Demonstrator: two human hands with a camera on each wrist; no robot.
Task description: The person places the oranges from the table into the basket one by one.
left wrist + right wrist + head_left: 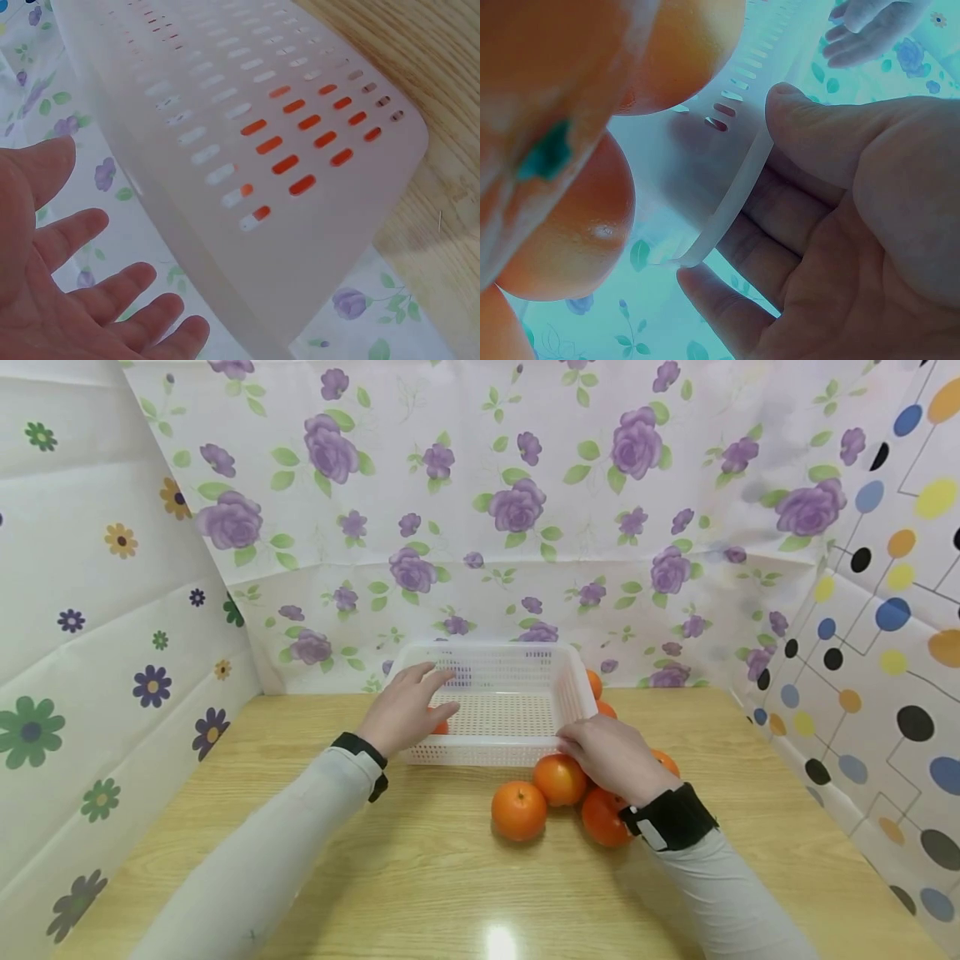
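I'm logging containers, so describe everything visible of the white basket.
The white basket is rectangular, open-topped and looks like translucent plastic, with slotted walls, a perforated floor and a plain rim. It sits upright on the table. An orange fruit lies in its left end; the right hand grips its near right corner.

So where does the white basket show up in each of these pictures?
Head: the white basket sits just below the centre.
Left wrist: the basket slants across the middle, right of the left hand.
Right wrist: the basket runs from the top to mid-picture, left of the right hand.
Shared landmark: purple-flowered cloth.
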